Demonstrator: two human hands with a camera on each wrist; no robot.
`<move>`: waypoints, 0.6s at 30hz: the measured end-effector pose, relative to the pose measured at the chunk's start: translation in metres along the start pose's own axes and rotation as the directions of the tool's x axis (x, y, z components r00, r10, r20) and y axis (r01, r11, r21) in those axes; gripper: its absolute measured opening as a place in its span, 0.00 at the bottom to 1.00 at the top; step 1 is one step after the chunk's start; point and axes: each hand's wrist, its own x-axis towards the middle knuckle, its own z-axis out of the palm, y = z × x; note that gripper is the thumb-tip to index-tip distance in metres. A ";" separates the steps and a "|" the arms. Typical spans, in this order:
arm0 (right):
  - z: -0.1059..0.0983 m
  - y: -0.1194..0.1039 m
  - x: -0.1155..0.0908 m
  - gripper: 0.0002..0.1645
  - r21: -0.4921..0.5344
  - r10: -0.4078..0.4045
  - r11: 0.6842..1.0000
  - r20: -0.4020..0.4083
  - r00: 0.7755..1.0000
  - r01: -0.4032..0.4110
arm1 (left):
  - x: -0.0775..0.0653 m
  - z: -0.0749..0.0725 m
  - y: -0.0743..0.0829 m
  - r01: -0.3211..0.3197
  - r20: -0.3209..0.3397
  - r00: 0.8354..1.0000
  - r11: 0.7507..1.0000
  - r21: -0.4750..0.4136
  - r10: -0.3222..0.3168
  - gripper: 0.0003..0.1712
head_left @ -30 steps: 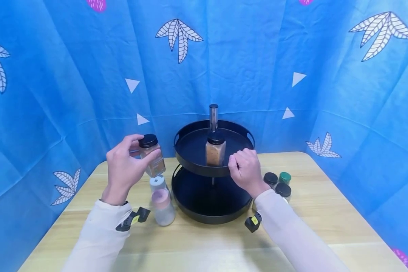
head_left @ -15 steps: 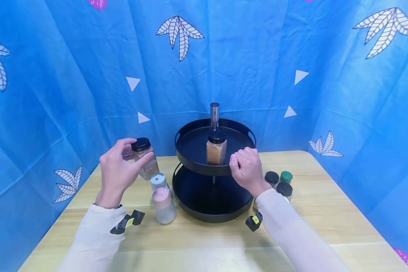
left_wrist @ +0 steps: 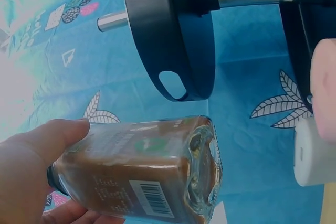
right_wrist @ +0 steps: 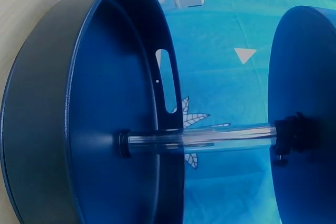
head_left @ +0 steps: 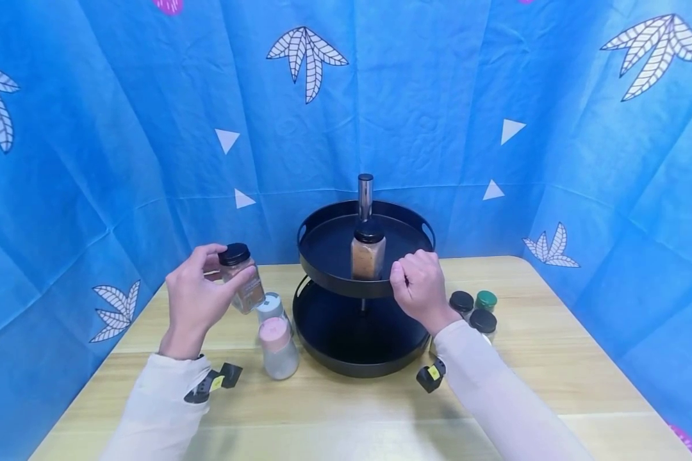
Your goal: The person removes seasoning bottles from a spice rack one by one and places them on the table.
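My left hand (head_left: 198,298) grips a glass spice jar (head_left: 248,288) with a black lid, tilted in the air left of the two-tier stand. Brown powder and a barcode label on the spice jar (left_wrist: 136,166) show in the left wrist view, its base turned from the thumb. Curled at the right front rim of the stand's upper tray (head_left: 329,280) is my right hand (head_left: 420,289), gripping that rim; it is out of the right wrist view. Another black-lidded spice jar (head_left: 367,259) stands upright on the upper tray, before the metal post (head_left: 365,195).
The lower tray (head_left: 352,369) sits close to the table (head_left: 323,422). Left of it stand a pink-lidded shaker (head_left: 279,355) and a pale-lidded shaker (head_left: 271,305). On the right are black-lidded jars (head_left: 483,321) and a green-lidded jar (head_left: 486,299), partly behind the right forearm. Blue cloth (head_left: 421,96) surrounds the table.
My left hand has moved left and slightly down with the spice jar, away from the stand. The right hand has stayed at the upper tray's rim.
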 end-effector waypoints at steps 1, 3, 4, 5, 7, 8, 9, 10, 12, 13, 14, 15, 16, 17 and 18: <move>0.000 0.000 0.000 0.22 -0.002 -0.002 1.000 -0.004 1.000 0.002 | -0.001 0.000 -0.001 0.005 0.003 1.000 1.000 0.001 -0.005 0.28; 0.001 0.001 0.000 0.22 -0.002 -0.005 1.000 -0.009 1.000 0.005 | -0.003 -0.001 -0.003 0.016 0.009 1.000 1.000 0.007 -0.016 0.28; 0.001 0.001 -0.001 0.22 -0.001 -0.007 1.000 -0.012 1.000 0.007 | -0.004 -0.001 -0.004 0.018 0.009 1.000 1.000 0.010 -0.018 0.28; 0.002 0.001 -0.001 0.22 0.002 -0.005 1.000 -0.009 1.000 0.005 | -0.005 -0.001 -0.006 0.020 0.009 1.000 1.000 0.011 -0.020 0.28; 0.001 0.002 -0.001 0.22 0.004 0.001 1.000 0.000 1.000 -0.001 | -0.007 -0.001 -0.009 0.019 0.006 1.000 1.000 0.014 -0.019 0.28; 0.001 0.002 -0.001 0.22 0.006 0.002 1.000 0.003 1.000 -0.002 | -0.007 -0.001 -0.010 0.019 0.005 1.000 1.000 0.016 -0.019 0.28; 0.001 0.002 -0.001 0.22 0.006 0.004 1.000 0.005 1.000 -0.004 | -0.008 -0.001 -0.011 0.019 0.005 1.000 1.000 0.015 -0.019 0.27; 0.001 0.002 -0.001 0.22 0.005 0.006 1.000 0.008 1.000 -0.006 | -0.009 -0.001 -0.013 0.018 0.005 1.000 1.000 0.014 -0.018 0.27; 0.000 0.002 -0.001 0.22 0.003 0.008 1.000 0.012 1.000 -0.008 | -0.010 -0.001 -0.016 0.023 0.005 1.000 1.000 0.017 -0.023 0.27; 0.000 0.002 -0.001 0.22 0.002 0.008 1.000 0.014 1.000 -0.008 | -0.011 -0.001 -0.017 0.030 0.005 1.000 0.999 0.024 -0.030 0.27; 0.000 0.002 -0.001 0.22 0.002 0.008 1.000 0.016 1.000 -0.008 | -0.012 -0.001 -0.018 0.035 0.006 0.999 0.999 0.028 -0.035 0.27; 0.000 0.002 -0.001 0.22 0.002 0.010 1.000 0.018 1.000 -0.010 | -0.013 -0.001 -0.019 0.041 0.009 0.999 0.999 0.030 -0.042 0.27; 0.000 0.002 -0.001 0.22 0.002 0.010 1.000 0.021 1.000 -0.010 | -0.013 -0.001 -0.019 0.048 0.012 0.999 0.998 0.033 -0.048 0.27; 0.000 0.002 -0.001 0.22 0.002 0.010 1.000 0.022 1.000 -0.010 | -0.014 -0.001 -0.020 0.055 0.016 0.998 0.998 0.037 -0.055 0.27; 0.000 0.002 0.000 0.22 0.002 0.011 1.000 0.024 1.000 -0.011 | -0.015 -0.001 -0.021 0.059 0.021 0.998 0.997 0.039 -0.060 0.27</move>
